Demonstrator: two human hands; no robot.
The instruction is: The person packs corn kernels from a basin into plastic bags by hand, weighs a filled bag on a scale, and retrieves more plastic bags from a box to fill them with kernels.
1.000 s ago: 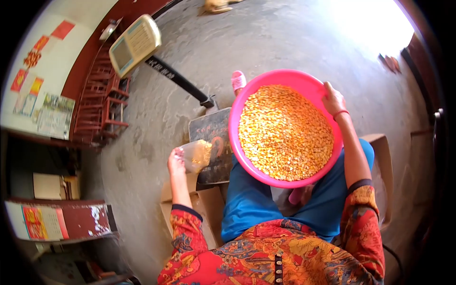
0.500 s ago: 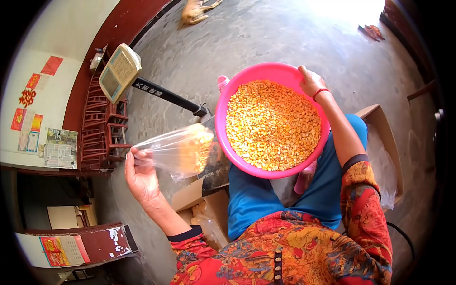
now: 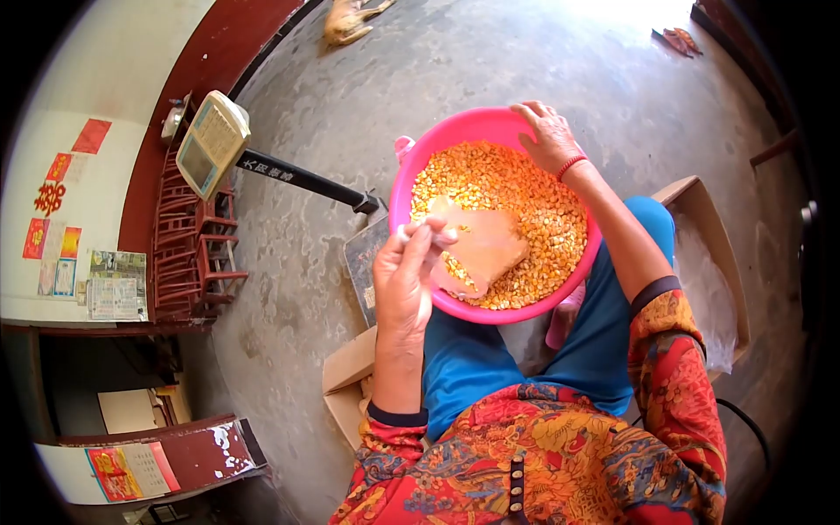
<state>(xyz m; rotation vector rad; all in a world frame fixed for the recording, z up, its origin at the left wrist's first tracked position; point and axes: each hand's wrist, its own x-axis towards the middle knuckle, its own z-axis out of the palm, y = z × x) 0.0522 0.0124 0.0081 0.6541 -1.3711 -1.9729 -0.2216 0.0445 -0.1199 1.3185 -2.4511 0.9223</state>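
A pink basin [image 3: 404,188] full of yellow corn kernels [image 3: 551,223] rests over my lap, against blue trousers. My left hand [image 3: 407,271] is closed on the gathered end of a plastic bag [image 3: 490,243]. The bag's tan-looking part lies over the corn inside the basin, with some kernels showing beside or through it; I cannot tell how much it holds. At the basin's far right rim, my right hand [image 3: 551,138] has its fingers spread, touching or just above the edge.
An electronic scale [image 3: 214,144] on a black post stands to the left. Cardboard boxes are on both sides, the right one [image 3: 731,289] holding clear plastic. Red chairs [image 3: 188,249] line the left wall. A dog [image 3: 348,24] lies far off on the floor.
My left hand has brought the plastic bag right, from beside the scale to over the basin. My right hand has loosened from the rim, its fingers now spread.
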